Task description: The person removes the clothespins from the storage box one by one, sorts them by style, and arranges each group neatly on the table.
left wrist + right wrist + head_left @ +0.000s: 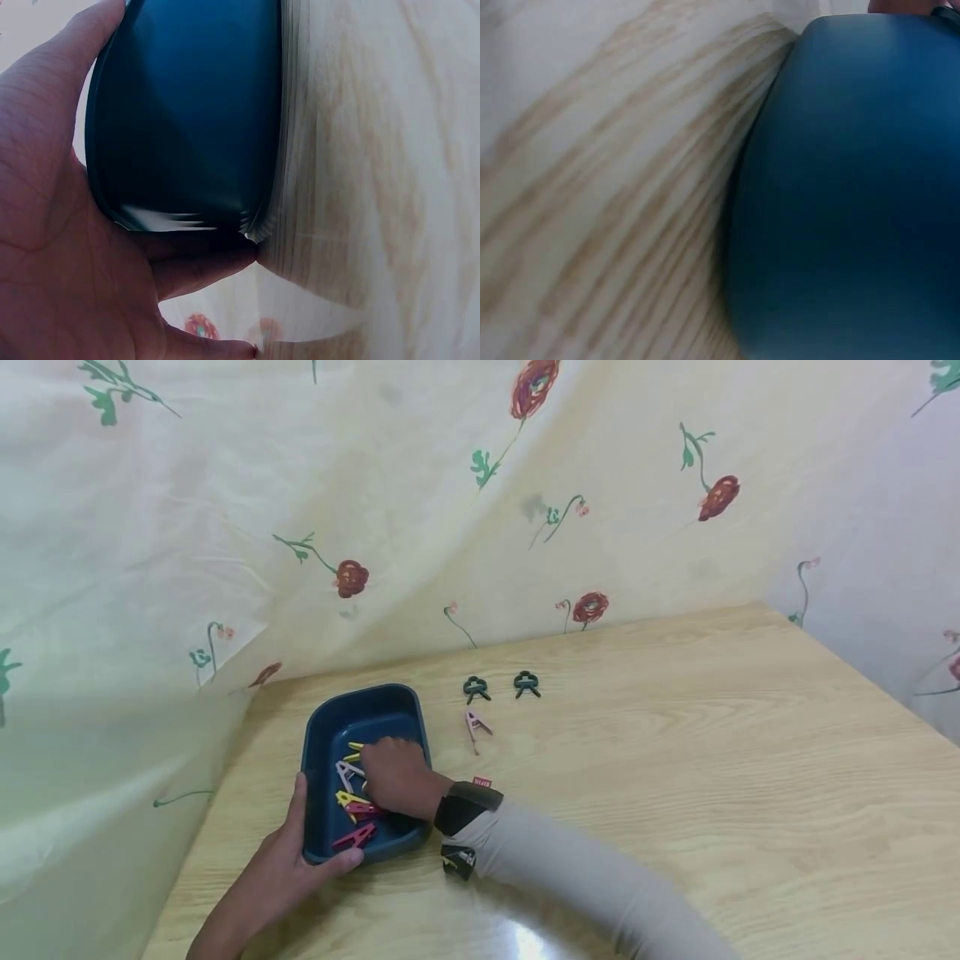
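A dark blue plastic tray [375, 720] holds several clothespins: yellow, pale pink and red, among them a red clothespin [356, 837] by the near wall. At the tray's near left corner my left hand [288, 856] grips it, thumb at the near rim and fingers along the left side. In the left wrist view that hand [82, 277] lies against the tray's outer wall [187, 112]. My right hand [397, 777] reaches down inside the tray beside the yellow and pale clothespins; its fingertips are hidden. Only the tray's outside [847, 187] and tabletop show in the right wrist view.
Right of the tray, on the wood-grain table [675, 760], lie a pale pink clothespin [476, 727] and two dark green clips, one left [476, 687] and one right [527, 682]. A flowered cloth [420, 510] hangs behind the table.
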The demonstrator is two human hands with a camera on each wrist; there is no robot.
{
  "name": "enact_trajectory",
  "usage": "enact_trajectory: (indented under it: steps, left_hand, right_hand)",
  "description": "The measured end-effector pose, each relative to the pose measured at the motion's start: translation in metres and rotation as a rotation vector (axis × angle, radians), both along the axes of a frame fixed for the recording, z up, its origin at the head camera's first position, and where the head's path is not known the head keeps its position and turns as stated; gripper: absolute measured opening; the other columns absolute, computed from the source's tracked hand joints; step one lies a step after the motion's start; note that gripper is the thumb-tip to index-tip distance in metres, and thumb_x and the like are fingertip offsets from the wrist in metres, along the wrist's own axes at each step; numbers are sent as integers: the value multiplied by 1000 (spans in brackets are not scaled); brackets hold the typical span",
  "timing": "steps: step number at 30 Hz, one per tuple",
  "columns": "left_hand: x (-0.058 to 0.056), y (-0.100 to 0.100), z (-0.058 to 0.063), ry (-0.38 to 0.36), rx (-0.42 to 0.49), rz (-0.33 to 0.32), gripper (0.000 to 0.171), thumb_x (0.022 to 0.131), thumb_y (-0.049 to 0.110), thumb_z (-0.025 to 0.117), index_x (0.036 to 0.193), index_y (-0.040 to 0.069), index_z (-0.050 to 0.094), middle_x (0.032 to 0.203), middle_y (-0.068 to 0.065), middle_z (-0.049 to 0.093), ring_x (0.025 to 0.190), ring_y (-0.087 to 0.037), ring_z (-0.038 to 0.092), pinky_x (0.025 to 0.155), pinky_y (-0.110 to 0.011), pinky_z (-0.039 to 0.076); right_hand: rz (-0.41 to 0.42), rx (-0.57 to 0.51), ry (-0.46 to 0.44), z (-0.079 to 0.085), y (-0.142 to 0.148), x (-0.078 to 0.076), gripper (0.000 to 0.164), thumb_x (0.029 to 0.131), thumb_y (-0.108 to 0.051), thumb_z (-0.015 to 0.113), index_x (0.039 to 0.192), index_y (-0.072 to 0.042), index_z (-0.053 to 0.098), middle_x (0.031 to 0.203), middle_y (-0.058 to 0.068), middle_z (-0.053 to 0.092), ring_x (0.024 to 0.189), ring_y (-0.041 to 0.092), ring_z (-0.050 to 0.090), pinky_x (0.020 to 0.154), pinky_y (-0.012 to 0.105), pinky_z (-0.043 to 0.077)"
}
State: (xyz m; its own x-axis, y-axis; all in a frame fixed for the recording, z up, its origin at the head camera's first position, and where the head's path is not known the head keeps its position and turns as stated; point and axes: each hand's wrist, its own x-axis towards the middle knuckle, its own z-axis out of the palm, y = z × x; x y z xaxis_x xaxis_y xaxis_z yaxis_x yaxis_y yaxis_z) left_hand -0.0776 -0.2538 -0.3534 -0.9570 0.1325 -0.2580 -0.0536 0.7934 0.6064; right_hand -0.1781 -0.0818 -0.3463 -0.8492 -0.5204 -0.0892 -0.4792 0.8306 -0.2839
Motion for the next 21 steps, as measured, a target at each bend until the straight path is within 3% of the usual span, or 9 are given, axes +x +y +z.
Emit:
enact_trajectory:
  steps: [14,21]
  left_hand:
    - [0,2,-2,-47,-56,1,125,87,66,64,152,15,-30,157,-37,16,135,-52,37,104,-66,35]
    - [0,1,-3,-22,-41,3,125,86,65,65,153,17,-29,156,-36,22,131,-49,43,103,-66,37]
  right_hand:
    - [19,-8,117,-6,2,2,16,97,-23,66,84,-14,69,66,-4,54,58,11,52,49,23,42]
    - [-1,-21,130,-5,3,4,16,98,-24,65,86,-13,69,67,-4,54,54,9,51,46,20,40]
